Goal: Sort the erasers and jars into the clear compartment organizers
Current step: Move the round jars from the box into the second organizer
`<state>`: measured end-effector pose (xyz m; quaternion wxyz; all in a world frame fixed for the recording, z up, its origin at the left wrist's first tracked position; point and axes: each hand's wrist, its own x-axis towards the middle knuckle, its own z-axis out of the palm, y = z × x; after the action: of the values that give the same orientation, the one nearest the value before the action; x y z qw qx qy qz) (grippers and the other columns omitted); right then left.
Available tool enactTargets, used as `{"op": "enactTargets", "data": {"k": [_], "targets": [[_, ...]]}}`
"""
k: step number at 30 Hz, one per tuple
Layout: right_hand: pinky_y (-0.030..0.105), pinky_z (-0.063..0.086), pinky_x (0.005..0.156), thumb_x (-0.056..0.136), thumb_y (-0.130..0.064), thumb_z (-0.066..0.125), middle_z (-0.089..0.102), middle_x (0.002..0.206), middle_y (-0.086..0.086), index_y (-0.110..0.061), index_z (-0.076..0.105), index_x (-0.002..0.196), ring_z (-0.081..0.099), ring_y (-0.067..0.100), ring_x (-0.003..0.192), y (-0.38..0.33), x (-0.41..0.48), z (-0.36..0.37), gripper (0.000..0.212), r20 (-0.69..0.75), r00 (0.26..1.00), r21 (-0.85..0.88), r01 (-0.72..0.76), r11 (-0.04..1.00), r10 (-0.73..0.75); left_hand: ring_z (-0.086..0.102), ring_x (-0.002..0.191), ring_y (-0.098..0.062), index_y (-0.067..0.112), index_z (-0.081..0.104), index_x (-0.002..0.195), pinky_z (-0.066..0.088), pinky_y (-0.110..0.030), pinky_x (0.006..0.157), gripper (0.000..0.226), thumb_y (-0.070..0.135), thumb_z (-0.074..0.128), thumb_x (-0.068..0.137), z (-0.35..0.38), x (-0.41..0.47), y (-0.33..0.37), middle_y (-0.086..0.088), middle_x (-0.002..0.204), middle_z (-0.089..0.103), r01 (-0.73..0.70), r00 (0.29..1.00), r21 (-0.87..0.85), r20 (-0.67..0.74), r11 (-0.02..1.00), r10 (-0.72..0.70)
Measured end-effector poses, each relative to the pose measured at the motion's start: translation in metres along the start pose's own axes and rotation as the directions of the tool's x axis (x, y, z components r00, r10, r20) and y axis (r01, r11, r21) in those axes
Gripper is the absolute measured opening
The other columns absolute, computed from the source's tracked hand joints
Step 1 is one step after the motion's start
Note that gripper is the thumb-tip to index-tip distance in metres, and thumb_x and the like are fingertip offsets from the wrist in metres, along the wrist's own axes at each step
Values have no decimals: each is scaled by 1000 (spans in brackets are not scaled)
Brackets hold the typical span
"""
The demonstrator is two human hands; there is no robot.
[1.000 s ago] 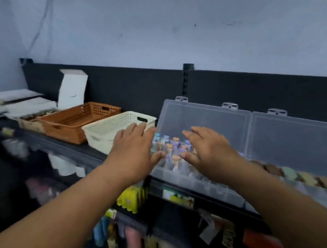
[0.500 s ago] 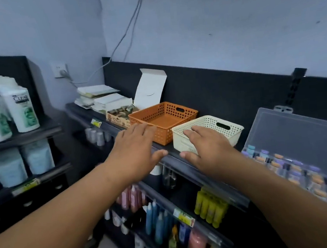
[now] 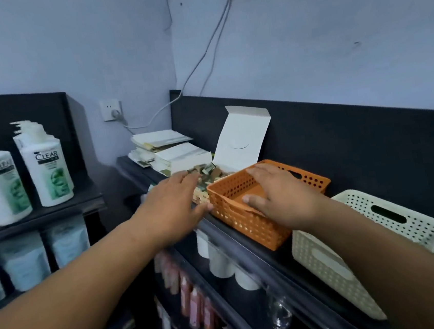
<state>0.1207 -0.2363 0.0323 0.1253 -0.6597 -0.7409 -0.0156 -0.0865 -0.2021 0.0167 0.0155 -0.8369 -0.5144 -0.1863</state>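
An open white carton [image 3: 242,137] stands on the dark shelf with small wrapped erasers [image 3: 207,172] piled inside it. My left hand [image 3: 173,206] hovers flat, fingers straight, just in front of that carton, holding nothing. An empty orange perforated basket [image 3: 245,215] sits right of the carton. My right hand [image 3: 280,195] is spread above the basket's opening, fingers extended and empty. The clear compartment organizers are out of view.
A cream perforated basket [image 3: 365,239] sits right of the orange one. Stacked papers and boxes [image 3: 166,148] lie behind the carton. White shampoo bottles [image 3: 48,171] stand on a left shelf. Bottles fill the lower shelves [image 3: 192,301]. A wall socket [image 3: 111,109] carries a cable.
My view and both hands swept left along the shelf, from the clear organizer with jars, past the cream basket, to the orange basket and eraser carton. Both hands stayed empty.
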Motion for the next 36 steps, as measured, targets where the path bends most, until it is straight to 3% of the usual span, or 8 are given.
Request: {"op": "enactTargets", "data": {"k": [7,14,20,26,30,32,36], "targets": [[36,30,113,95,-49,47,24,158,-1,-22,24,152,28,20,142,20,77,13,67,40,998,41,-52,998,50,36,134,-22,21,24,148,34,-36,106,70,48,54,90,20,82,-39,-2,150,32,58,997,-56,55,997,-55],[36,36,109,94,-48,52,27,156,-4,-26,29,149,36,20,137,34,149,30,64,93,982,75,-170,983,163,41,131,-23,22,34,143,37,-37,105,64,46,58,89,56,176,-76,-5,146,38,9,990,-120,141,993,8],[38,38,108,92,-44,57,32,153,-2,-26,32,148,40,21,134,38,229,48,63,148,951,12,-275,961,271,41,130,-22,25,33,144,37,-35,104,63,41,60,89,91,264,-113,-3,147,37,-112,964,-164,222,980,148],[35,40,104,92,-41,59,42,146,2,-23,38,145,44,22,129,36,297,74,60,230,910,-69,-338,938,345,39,131,-18,28,32,145,36,-30,102,68,36,64,86,125,330,-133,3,148,36,-274,881,-240,325,931,343],[35,44,96,88,-43,62,52,136,3,-21,41,142,51,22,120,40,325,100,62,302,855,-90,-415,905,422,56,108,-18,36,55,114,49,-36,87,36,32,62,79,145,355,-136,6,119,58,-387,810,-285,349,877,471],[34,45,94,87,-45,64,55,131,2,-22,45,138,52,22,118,39,332,109,60,331,830,-96,-444,891,449,59,100,-18,40,57,110,52,-39,81,36,32,56,75,151,360,-138,8,108,63,-442,769,-291,365,849,525],[35,49,92,80,-44,67,62,122,0,-29,57,123,58,23,111,37,341,124,47,319,835,-98,-441,892,448,62,97,-19,42,58,107,52,-38,78,41,34,46,68,158,367,-141,7,107,66,-511,737,-314,320,801,595]]}}
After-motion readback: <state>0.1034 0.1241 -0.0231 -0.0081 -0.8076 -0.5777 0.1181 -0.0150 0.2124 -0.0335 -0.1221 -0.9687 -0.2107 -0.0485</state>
